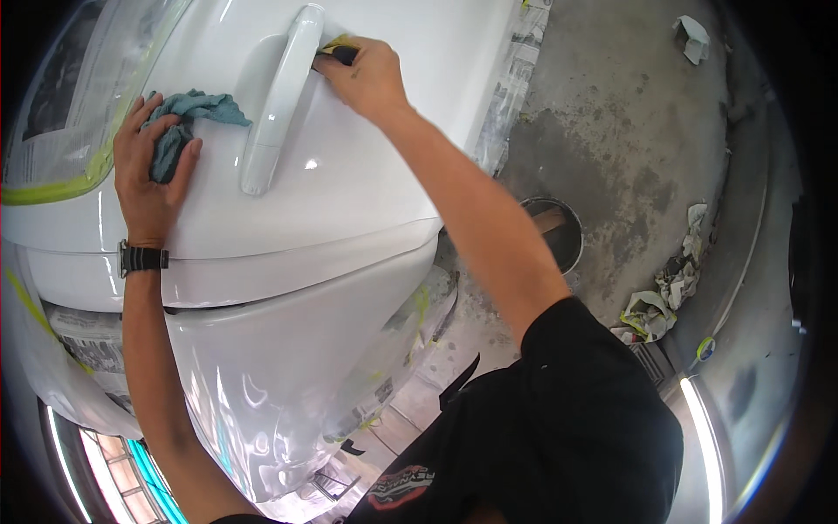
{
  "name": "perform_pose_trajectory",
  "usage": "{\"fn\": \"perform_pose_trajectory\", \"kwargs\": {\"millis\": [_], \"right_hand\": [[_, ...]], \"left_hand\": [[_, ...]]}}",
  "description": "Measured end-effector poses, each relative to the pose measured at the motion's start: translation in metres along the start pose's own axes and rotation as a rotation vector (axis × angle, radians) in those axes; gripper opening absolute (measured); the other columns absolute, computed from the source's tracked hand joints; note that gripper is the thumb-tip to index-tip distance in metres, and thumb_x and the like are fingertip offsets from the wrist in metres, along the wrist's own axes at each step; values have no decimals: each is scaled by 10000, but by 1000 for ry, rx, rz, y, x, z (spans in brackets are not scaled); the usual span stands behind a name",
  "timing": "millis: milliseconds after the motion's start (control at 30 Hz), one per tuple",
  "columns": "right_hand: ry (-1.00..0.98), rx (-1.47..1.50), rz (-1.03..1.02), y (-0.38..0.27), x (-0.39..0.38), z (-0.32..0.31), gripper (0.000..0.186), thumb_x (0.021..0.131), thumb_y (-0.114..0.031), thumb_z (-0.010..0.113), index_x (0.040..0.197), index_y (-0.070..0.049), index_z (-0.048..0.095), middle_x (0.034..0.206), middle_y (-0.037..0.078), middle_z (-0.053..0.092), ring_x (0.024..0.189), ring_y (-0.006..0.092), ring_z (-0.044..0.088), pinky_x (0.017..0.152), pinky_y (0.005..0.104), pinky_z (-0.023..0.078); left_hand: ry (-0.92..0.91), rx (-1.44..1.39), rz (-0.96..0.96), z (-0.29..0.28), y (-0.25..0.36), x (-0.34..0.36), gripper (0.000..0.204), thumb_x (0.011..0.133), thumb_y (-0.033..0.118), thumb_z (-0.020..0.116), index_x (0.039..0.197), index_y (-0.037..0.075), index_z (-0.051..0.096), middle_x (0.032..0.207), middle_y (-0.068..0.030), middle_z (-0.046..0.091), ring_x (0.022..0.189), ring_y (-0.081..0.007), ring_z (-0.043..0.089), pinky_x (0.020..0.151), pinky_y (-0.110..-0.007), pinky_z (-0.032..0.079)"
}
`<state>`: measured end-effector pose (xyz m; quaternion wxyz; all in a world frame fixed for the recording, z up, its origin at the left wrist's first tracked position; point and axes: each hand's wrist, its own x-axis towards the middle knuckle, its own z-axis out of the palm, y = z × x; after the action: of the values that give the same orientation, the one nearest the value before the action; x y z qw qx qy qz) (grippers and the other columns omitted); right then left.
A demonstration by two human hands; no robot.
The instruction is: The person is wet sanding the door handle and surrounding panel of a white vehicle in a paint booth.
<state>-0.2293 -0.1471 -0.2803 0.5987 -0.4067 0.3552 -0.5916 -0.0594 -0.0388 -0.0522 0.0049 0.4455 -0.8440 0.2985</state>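
A glossy white car door (349, 166) carries a long white door handle (284, 100). My left hand (155, 170) presses against the panel to the left of the handle, with a crumpled teal cloth (205, 106) caught between its thumb and fingers. Beyond the handle's upper right side, my right hand (371, 80) is closed round a small yellow and black pad (342, 51). The pad touches or nearly touches the door beside the handle; most of it is hidden by the fingers.
Yellow-green masking tape (65, 189) edges the papered window at the left. Newspaper masking (515, 87) lines the door's right border. A round bucket (572, 240) stands on the grey concrete floor (611, 113). Crumpled paper (650, 314) lies near the wall.
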Motion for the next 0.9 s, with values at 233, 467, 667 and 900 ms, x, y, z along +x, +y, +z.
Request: {"fn": "perform_pose_trajectory", "kwargs": {"millis": [233,467,667,900], "right_hand": [[-52,-106,9,-4,6,0,238,846,-196,777,991,-8,772,849,152,758,739,273,718,728,384,568],[-13,-90,-29,14,-5,13,248,834,-202,781,983,-5,762,904,153,764,830,314,731,756,423,574],[-7,-26,86,12,-27,17,265,826,-236,783,992,-29,777,928,175,761,861,309,731,802,404,573],[51,-59,29,9,-8,5,274,829,-235,787,1009,-29,777,921,178,760,852,326,731,797,428,571]], "left_hand": [[1,-8,10,0,-3,0,353,818,140,831,1140,65,707,1379,-150,633,1376,-382,506,1135,-492,410],[16,-15,2,3,-3,1,365,808,138,839,1141,68,707,1375,-148,633,1378,-379,503,1142,-488,400],[23,-38,-1,2,1,3,368,801,143,846,1134,71,707,1370,-149,634,1370,-381,508,1133,-487,407],[15,-24,17,5,4,6,339,835,109,808,1145,32,696,1392,-163,624,1383,-387,500,1145,-482,395]]}}
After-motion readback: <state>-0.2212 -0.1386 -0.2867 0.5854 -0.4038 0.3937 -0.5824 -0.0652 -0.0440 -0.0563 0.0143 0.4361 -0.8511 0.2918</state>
